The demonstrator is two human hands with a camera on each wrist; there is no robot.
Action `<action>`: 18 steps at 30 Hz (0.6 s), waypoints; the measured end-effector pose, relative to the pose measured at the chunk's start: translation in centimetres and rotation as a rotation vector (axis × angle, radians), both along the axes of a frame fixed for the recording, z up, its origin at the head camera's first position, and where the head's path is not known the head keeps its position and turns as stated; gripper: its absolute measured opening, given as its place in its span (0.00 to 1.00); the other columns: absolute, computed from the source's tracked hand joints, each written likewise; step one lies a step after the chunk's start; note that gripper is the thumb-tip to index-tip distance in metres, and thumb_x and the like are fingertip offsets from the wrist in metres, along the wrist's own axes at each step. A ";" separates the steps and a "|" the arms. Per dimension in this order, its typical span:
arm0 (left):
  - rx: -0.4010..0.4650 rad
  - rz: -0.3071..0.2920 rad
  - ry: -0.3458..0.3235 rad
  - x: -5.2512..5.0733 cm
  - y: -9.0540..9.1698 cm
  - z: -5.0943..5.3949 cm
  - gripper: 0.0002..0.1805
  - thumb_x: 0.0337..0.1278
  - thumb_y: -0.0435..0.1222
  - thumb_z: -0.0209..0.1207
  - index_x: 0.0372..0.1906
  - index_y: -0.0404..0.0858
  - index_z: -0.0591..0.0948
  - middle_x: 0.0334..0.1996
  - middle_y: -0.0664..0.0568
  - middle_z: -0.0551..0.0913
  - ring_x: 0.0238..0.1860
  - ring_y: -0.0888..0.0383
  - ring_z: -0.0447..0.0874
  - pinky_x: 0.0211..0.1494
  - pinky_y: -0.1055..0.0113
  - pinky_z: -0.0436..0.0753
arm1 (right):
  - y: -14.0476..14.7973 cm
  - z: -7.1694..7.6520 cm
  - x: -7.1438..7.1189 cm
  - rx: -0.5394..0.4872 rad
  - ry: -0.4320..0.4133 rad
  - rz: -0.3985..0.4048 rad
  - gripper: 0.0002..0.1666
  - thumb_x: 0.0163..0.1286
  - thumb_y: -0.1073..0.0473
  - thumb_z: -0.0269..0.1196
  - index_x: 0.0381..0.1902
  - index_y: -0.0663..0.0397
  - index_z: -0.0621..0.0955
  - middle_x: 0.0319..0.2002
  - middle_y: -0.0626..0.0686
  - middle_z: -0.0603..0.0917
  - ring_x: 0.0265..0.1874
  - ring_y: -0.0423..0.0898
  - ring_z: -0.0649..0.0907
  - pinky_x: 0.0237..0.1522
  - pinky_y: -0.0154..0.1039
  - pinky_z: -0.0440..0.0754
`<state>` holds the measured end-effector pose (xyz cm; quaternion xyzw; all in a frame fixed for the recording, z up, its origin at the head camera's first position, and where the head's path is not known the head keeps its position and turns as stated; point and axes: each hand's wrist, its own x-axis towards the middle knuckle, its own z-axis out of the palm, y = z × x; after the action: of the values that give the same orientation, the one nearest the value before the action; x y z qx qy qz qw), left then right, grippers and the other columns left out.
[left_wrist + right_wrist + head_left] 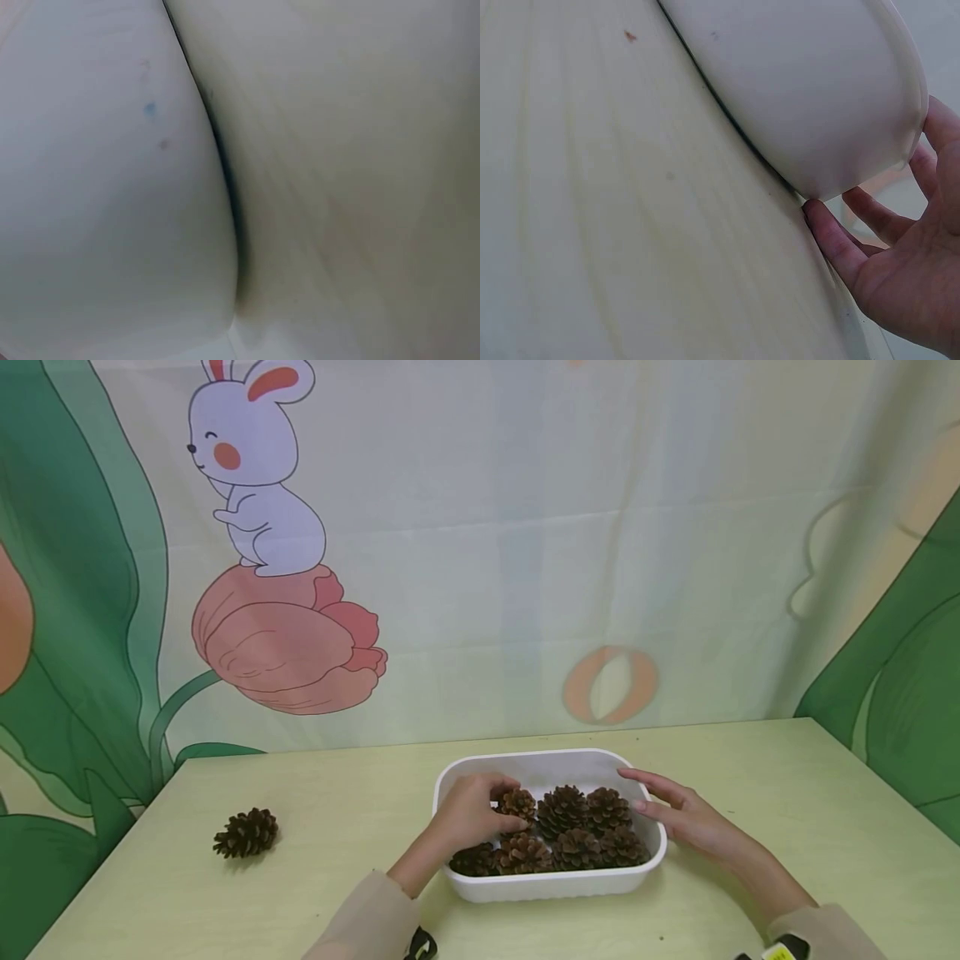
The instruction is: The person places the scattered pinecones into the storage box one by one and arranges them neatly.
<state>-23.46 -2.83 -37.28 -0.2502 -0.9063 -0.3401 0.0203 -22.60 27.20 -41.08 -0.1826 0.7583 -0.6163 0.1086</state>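
A white plastic basin point(555, 883) stands on the table, holding several brown pine cones point(562, 812). My left hand point(468, 810) reaches over its left side, thumb and fingers pinching a pine cone point(517, 806) inside. My right hand point(701, 827) holds the basin's right end, with thumb and index finger at the rim. Other fingers point(836, 236) touch the outer wall near its base in the right wrist view. The left wrist view shows the basin's outer wall point(112, 187) but no fingers.
One more pine cone point(247, 833) lies on the pale wooden table point(337, 827), well left of the basin. A curtain point(480, 568) printed with a rabbit and flowers hangs behind the table's back edge.
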 end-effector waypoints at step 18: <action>0.006 0.019 -0.074 0.1 -0.1 -0.1 0.25 0.41 0.38 0.69 0.49 0.33 0.79 0.45 0.44 0.81 0.46 0.48 0.79 0.50 0.58 0.78 | -0.1 0.0 0.1 0.005 0.010 -0.001 0.28 0.69 0.58 0.53 0.66 0.52 0.63 0.67 0.71 0.47 0.48 0.38 0.73 0.43 0.36 0.80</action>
<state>-23.41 -2.93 -37.36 -0.2285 -0.9077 -0.3519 -0.0093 -22.54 27.15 -41.07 -0.1851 0.7605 -0.6135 0.1049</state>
